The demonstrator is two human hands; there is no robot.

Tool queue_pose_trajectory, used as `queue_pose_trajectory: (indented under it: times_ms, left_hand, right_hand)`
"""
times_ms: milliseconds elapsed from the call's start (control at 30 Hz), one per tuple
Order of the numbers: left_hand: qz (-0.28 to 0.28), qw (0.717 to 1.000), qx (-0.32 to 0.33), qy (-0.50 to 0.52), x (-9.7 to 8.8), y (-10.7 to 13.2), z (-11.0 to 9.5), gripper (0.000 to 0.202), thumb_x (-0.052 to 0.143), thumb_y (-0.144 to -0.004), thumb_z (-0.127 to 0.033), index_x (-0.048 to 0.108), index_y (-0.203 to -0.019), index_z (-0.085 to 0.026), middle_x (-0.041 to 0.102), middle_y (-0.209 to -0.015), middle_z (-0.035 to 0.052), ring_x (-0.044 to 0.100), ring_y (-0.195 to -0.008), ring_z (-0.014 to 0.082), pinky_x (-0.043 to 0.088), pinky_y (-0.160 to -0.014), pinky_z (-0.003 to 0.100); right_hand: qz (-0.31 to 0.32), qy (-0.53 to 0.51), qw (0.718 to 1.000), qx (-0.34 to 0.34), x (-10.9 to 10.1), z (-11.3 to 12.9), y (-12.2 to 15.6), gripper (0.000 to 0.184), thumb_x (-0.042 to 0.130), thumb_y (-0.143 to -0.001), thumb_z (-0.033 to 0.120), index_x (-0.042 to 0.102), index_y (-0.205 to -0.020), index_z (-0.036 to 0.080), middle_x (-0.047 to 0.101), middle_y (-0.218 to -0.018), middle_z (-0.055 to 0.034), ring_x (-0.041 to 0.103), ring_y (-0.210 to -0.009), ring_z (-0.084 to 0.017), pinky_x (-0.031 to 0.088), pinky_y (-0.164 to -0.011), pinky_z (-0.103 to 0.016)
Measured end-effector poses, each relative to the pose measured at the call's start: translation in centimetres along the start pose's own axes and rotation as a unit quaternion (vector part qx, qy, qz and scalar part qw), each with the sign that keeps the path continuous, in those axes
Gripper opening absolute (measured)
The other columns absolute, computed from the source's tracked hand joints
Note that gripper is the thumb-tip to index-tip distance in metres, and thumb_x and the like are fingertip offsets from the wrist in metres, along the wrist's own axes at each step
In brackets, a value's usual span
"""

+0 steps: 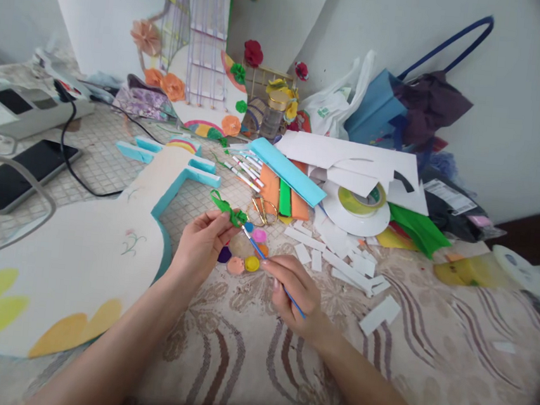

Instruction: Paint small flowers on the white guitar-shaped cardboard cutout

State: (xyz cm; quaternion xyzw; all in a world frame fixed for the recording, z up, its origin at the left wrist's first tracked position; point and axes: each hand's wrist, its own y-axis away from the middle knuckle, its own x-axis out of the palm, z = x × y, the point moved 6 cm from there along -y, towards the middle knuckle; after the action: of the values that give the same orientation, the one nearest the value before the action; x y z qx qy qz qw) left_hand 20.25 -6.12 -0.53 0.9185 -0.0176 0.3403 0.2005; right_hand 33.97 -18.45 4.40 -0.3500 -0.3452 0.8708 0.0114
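Between the fingers of my left hand [203, 237] is a curled strip of green paper [222, 204], bunched at its right end. My right hand [297, 292] pinches a blue paintbrush [261, 252], whose tip meets or nearly meets the green bunch. Small round pots of paint, a yellow one [251, 264] and a peach one [236, 265] among them, stand just below and beyond my hands. To the left lies a white guitar-shaped cutout [90, 236] with blue edges, painted yellow and orange patches and a small drawn flower.
A decorated guitar model [207, 63] with paper flowers leans at the back. Markers [247, 171], crepe paper rolls [287, 171] and a tape roll [360, 202] lie beyond my hands. White paper scraps [347, 267] spread to the right. A phone [19, 173] and cables are at left.
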Motion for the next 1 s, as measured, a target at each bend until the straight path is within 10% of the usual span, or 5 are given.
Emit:
queue_pose_trajectory:
  times_ms: [567, 1000]
  left_hand:
    - [0.015, 0.999, 0.037, -0.037, -0.3, -0.4, 0.0, 0.034, 0.09, -0.048, -0.016, 0.065, -0.072, -0.015, 0.066, -0.064, -0.0012, 0.061, -0.059, 0.0098, 0.049, -0.058, 0.021]
    - [-0.062, 0.997, 0.045, 0.022, -1.4, -1.2, -0.7, 0.017, 0.082, -0.057, -0.006, 0.069, -0.065, -0.012, 0.07, -0.07, 0.0016, 0.066, -0.07, 0.0104, 0.051, -0.077, 0.024]
  right_hand:
    - [-0.013, -0.025, 0.999, -0.019, 0.0, 0.2, 0.3, 0.048, 0.044, -0.087, 0.001, 0.052, -0.131, 0.017, 0.062, -0.108, -0.015, 0.061, -0.1, -0.024, 0.056, -0.08, -0.039]
    - [0.004, 0.003, 1.0, -0.003, 0.2, -0.4, 0.5, 0.039, 0.047, -0.085, 0.002, 0.059, -0.12, 0.016, 0.066, -0.1, -0.0136, 0.064, -0.091, -0.022, 0.058, -0.076, -0.037]
